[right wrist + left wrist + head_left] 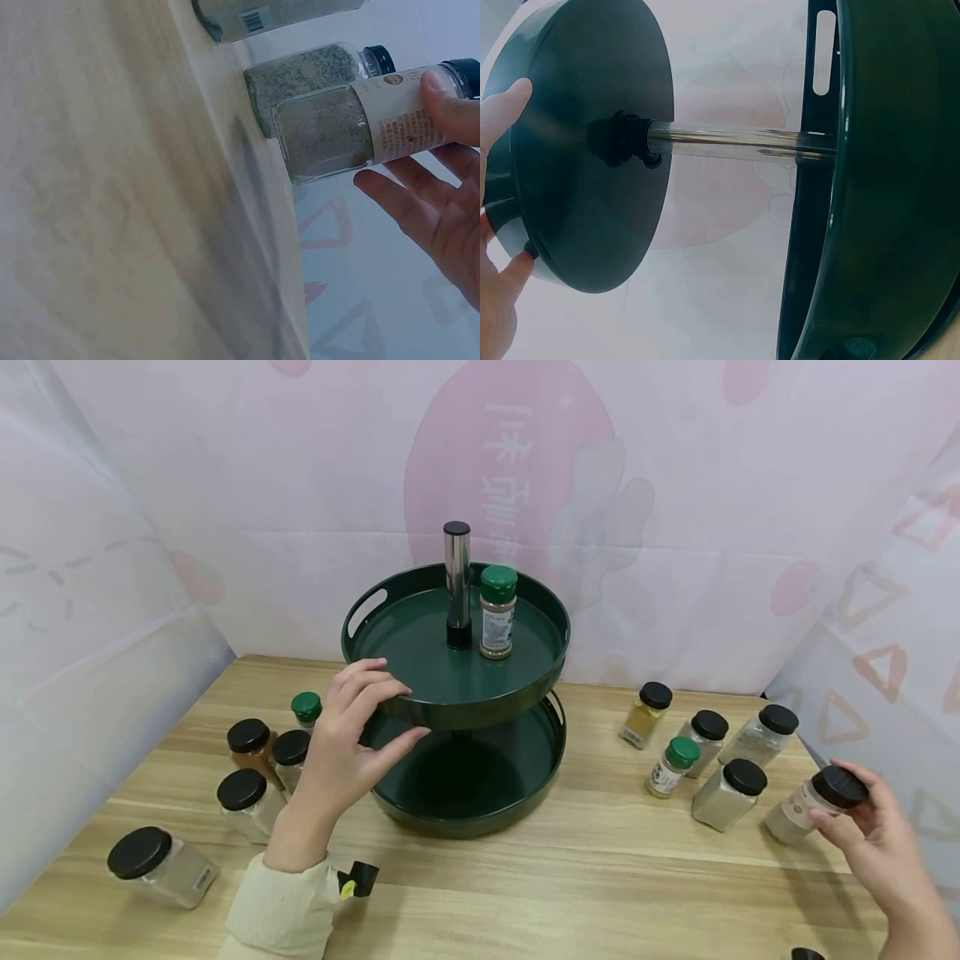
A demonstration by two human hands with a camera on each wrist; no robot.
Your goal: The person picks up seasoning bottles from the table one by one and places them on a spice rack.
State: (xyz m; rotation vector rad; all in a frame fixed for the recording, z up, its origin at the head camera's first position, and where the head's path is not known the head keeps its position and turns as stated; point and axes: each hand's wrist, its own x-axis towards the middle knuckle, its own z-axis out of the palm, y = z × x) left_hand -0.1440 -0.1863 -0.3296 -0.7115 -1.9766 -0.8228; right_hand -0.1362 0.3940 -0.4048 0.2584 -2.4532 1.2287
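A dark green two-tier round tray (420, 672) stands in the middle of the table, with a chrome post (457, 577) through it. My left hand (345, 747) grips the upper tier's near-left rim, fingers over the edge and thumb lower on the wall. In the left wrist view, thumb and fingers span the edge of the upper tier (592, 225). At the far right my right hand (873, 835) holds a black-lidded spice jar (791, 814) near its lid. Greyish-brown powder and a printed label (405, 116) show in the right wrist view. A green-capped spice bottle (497, 618) stands on the upper tier.
Left of the tray stand several jars, among them a black-lidded one (176, 868) and an orange-brown one (255, 747). To the right are a yellow jar (642, 718), a small green-capped bottle (667, 772) and several black-lidded jars (723, 797). Printed cloth (315, 485) hangs behind.
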